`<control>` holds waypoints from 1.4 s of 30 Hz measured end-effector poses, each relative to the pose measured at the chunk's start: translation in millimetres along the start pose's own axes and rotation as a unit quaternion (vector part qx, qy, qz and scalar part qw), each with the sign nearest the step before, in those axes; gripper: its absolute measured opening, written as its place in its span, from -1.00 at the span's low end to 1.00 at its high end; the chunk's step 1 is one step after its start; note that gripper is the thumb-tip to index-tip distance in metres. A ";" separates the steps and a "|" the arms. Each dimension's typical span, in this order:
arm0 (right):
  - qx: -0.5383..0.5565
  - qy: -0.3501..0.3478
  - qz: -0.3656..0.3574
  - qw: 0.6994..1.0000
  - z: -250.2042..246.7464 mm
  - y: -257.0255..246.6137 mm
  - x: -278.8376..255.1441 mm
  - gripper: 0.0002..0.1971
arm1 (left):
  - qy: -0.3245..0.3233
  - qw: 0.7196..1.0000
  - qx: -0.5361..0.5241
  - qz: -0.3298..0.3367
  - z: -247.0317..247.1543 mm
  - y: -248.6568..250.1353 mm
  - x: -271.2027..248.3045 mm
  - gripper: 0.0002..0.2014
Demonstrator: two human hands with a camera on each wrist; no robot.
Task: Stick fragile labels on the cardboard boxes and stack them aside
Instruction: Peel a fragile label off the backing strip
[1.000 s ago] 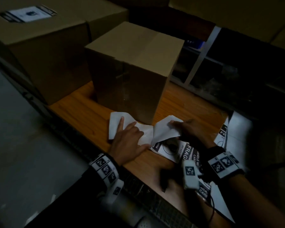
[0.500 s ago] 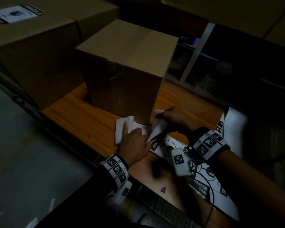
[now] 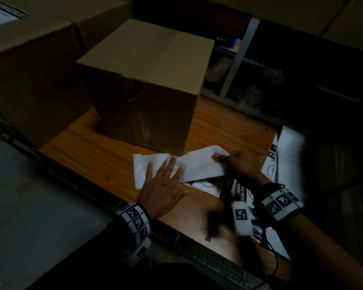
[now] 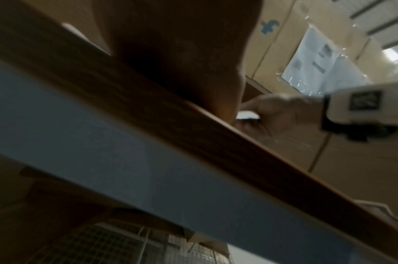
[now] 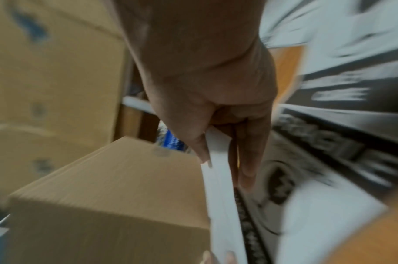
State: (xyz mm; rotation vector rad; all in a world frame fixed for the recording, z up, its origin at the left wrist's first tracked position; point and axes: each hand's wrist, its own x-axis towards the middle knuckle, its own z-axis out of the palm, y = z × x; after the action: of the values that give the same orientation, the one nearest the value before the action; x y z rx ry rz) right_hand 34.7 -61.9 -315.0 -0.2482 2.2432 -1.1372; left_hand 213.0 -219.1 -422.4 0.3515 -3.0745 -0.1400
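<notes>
Left hand [image 3: 160,186] presses flat on the white backing sheet [image 3: 153,164], right hand [image 3: 236,162] pinching its lifted three-o'clock edge, cardboard box [image 3: 147,84] touching at twelve.

Boxes at the back of the table, paper and both hands at the near edge.

A plain upright cardboard box [image 3: 147,80] stands on the wooden table [image 3: 88,151]; a larger cardboard carton [image 3: 29,65] sits just left of it. Before the box lies a white backing sheet [image 3: 153,166], the flat left hand [image 3: 161,189] on its left part, the right hand [image 3: 237,164] pinching its raised right end. Printed fragile label sheets [image 3: 224,187] lie under and right of that hand.
</notes>
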 end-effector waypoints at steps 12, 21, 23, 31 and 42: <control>0.005 -0.075 0.083 0.994 -14.6 5.0 14.2 -0.48 | -0.008 1.000 -0.003 0.011 1.9 -4.5 0.8 -0.23; -0.067 -0.102 0.091 0.988 -18.3 -16.1 32.7 -0.47 | -0.018 1.000 0.003 0.011 2.4 -5.7 0.8 -0.21; -0.066 -0.102 0.098 0.988 -16.5 -23.1 34.7 -0.46 | -0.015 1.000 0.004 0.012 1.1 -5.2 0.9 -0.20; -0.086 -0.101 0.075 0.988 -1.9 -71.0 53.5 -0.74 | -0.004 1.000 -0.007 0.022 -0.2 -5.2 0.1 -0.26; -0.139 -0.125 0.087 0.979 -22.2 -33.4 73.5 -0.49 | -0.008 1.000 -0.014 0.011 1.8 -5.7 0.2 -0.26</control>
State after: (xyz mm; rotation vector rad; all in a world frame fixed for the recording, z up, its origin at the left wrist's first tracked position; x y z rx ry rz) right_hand -40.7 -98.3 -310.5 -0.2831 2.1448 -0.6609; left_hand 213.9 -224.6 -424.8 0.3174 -3.0876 -0.1871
